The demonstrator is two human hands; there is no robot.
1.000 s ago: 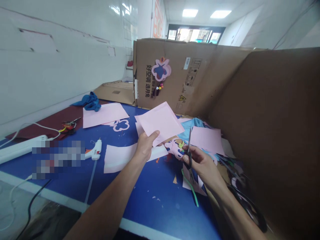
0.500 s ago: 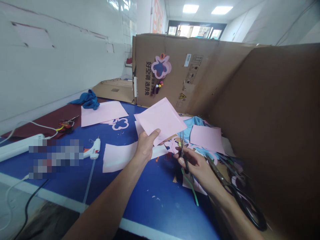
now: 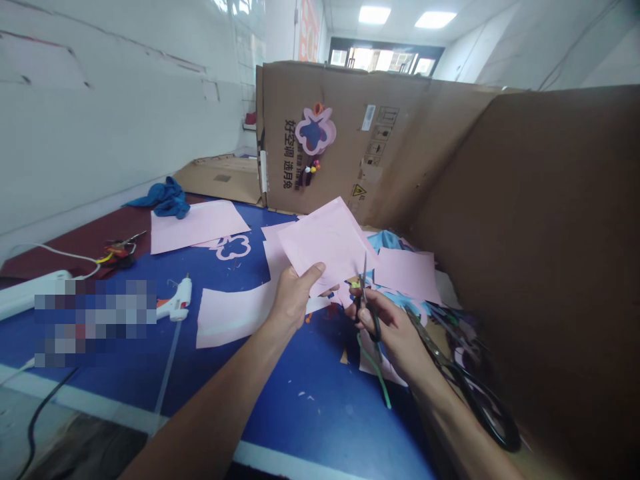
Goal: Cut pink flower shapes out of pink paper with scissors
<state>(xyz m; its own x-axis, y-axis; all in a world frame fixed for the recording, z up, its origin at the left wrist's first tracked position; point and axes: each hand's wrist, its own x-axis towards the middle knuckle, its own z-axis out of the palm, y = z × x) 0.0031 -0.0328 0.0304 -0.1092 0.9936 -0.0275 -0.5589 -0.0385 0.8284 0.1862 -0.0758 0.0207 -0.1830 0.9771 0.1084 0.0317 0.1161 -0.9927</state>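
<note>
My left hand is closed on a pink paper sheet, thumb on top, and holds it tilted above the table. In my right hand is a small pair of scissors with dark handles, blades pointing up. The blades overlap the sheet's right corner in the view; whether they touch it I cannot tell. Below the sheet, pale paper lies on the blue table. Another pink sheet lies beyond my right hand, and a green strip lies below it.
Large scissors lie beside my right forearm. At left are a hot glue gun, a power strip and a blue cloth. A pink flower cut-out rests on the table. Cardboard panels stand behind and right.
The view has swung slightly right. The pink sheet has moved toward the scissors, and its right corner now overlaps the blades in view. Both hands keep their hold.
</note>
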